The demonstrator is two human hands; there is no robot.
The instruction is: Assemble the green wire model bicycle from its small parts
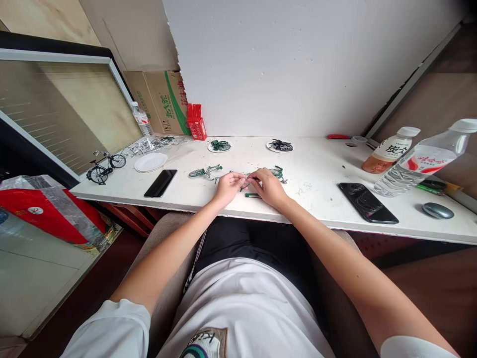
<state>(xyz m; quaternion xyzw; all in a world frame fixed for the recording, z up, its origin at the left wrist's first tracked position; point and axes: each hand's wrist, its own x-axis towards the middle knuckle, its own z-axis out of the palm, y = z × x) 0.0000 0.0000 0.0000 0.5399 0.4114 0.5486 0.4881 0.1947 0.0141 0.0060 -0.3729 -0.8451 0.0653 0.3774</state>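
Observation:
Over the front middle of the white table [316, 194], my left hand [230, 187] and my right hand [269, 187] meet with fingertips pinched together. Whatever lies between the fingertips is too small and covered to name. A small green-handled tool [252, 195] lies on the table just below them. To the left of my left hand lies a green model bicycle [203, 172] with loose thin parts. Beside my right hand, partly hidden behind it, is another green model bicycle piece [277, 172].
White dishes hold green bicycle parts [220, 145] and black bicycle parts [281, 145]. A finished-looking black model bicycle [106, 166], a white plate [150, 162] and a phone [161, 183] are left. Another phone [367, 202], bottles [413, 164] and a mouse [437, 210] lie right.

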